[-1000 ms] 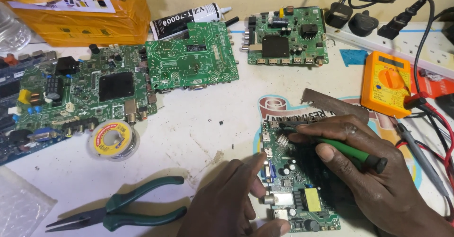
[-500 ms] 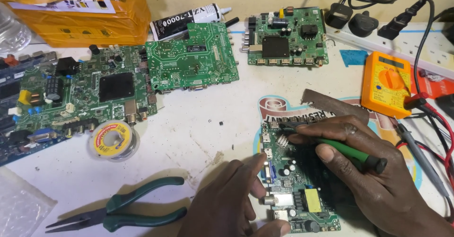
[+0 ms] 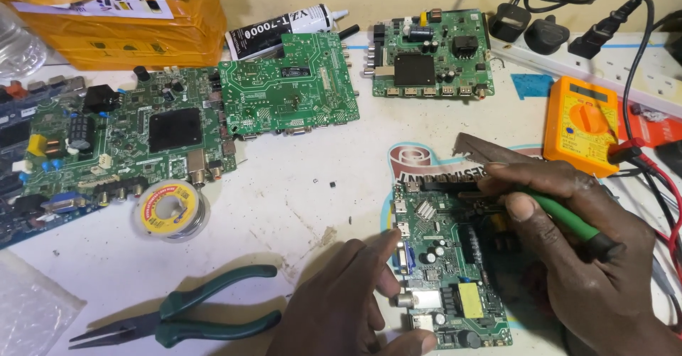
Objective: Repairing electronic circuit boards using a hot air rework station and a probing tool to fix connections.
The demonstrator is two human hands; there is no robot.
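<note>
Orange box (image 3: 114, 29) behind white glue tube (image 3: 284, 29)

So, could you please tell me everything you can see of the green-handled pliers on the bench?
The pliers lie flat on the white bench top at the lower left, untouched. They are long-nosed: slim dark metal jaws taper to a point toward the left, closed or nearly so. The two dark green, rubbery-looking handles spread apart toward the right, ending close to the left hand, which does not touch them. A solder reel sits just beyond them.
</note>
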